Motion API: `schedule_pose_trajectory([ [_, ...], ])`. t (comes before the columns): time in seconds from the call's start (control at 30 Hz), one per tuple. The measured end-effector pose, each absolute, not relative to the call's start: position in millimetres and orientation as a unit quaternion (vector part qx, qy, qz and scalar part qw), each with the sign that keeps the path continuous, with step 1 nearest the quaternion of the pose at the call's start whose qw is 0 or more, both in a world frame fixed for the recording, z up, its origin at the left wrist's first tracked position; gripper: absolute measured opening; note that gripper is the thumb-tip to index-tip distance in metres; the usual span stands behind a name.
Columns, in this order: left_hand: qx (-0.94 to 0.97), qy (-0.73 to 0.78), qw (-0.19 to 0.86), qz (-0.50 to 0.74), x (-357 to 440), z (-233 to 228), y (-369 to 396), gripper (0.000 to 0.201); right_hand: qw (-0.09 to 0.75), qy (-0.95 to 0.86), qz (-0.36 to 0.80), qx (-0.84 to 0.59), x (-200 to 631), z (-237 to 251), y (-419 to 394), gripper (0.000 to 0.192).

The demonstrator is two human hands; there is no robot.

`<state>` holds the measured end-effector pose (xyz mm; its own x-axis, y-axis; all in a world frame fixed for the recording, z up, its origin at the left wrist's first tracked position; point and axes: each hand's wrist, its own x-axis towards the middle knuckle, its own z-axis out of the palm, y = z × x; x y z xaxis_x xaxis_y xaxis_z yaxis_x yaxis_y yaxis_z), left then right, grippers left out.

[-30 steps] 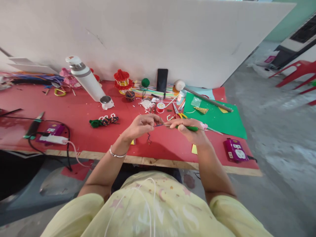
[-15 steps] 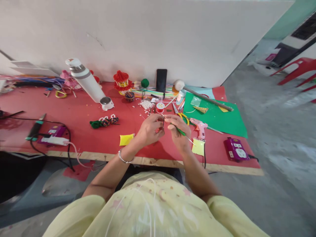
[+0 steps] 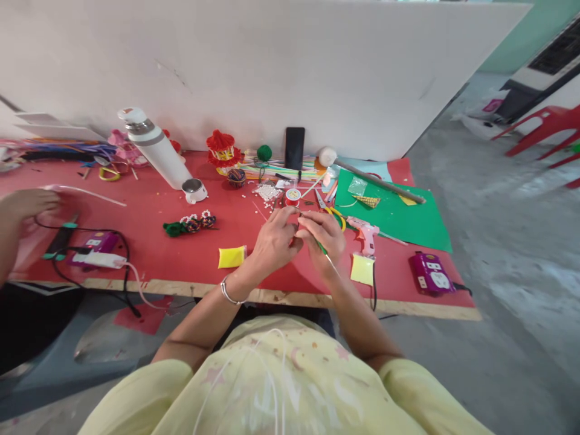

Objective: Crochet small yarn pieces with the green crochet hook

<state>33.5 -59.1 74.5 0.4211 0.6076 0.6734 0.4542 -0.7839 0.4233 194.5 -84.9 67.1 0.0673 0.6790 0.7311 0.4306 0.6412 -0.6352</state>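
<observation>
Left hand (image 3: pixel 274 238) pinches small work, too small to identify; right hand (image 3: pixel 322 237) grips green-handled hook (image 3: pixel 322 248) over red surface (image 3: pixel 149 211) (progress unclear; beads (image 3: pixel 268 191) unused).

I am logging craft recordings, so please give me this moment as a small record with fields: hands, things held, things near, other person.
left hand: left hand closed beside the right, fingertips meeting it; what it pinches is hidden
right hand: right hand grips a green-handled tool
near the hands: yellow pad, pink glue gun, red thread spool
surface: red table
other person: a second person's hand at the left edge
</observation>
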Motion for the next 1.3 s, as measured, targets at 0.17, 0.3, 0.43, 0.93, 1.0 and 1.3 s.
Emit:
schedule_pose_trajectory([
  [0.17, 0.792, 0.267, 0.288, 0.467, 27, 96, -65, 0.015, 0.662, -0.637, 0.126, -0.374, 192, 58, -84, 0.029],
  [0.3, 0.747, 0.262, 0.428, 0.437, 14, 104, -63, 0.021, 0.678, -0.62, 0.192, -0.344, 198, 68, -82, 0.024],
  [0.43, 0.705, 0.246, 0.509, 0.428, 5, 101, -60, 0.02, 0.647, -0.636, 0.274, -0.319, 209, 79, -81, 0.023],
  [0.93, 0.692, 0.222, 0.566, 0.389, -4, 97, -56, 0.026, 0.538, -0.671, 0.399, -0.318, 236, 96, -75, 0.043],
  [1.0, 0.697, 0.226, 0.561, 0.385, -5, 98, -55, 0.027, 0.525, -0.69, 0.388, -0.312, 239, 100, -74, 0.042],
  [1.3, 0.67, 0.232, 0.573, 0.411, -9, 95, -51, 0.019, 0.505, -0.72, 0.361, -0.312, 249, 107, -72, 0.035],
])
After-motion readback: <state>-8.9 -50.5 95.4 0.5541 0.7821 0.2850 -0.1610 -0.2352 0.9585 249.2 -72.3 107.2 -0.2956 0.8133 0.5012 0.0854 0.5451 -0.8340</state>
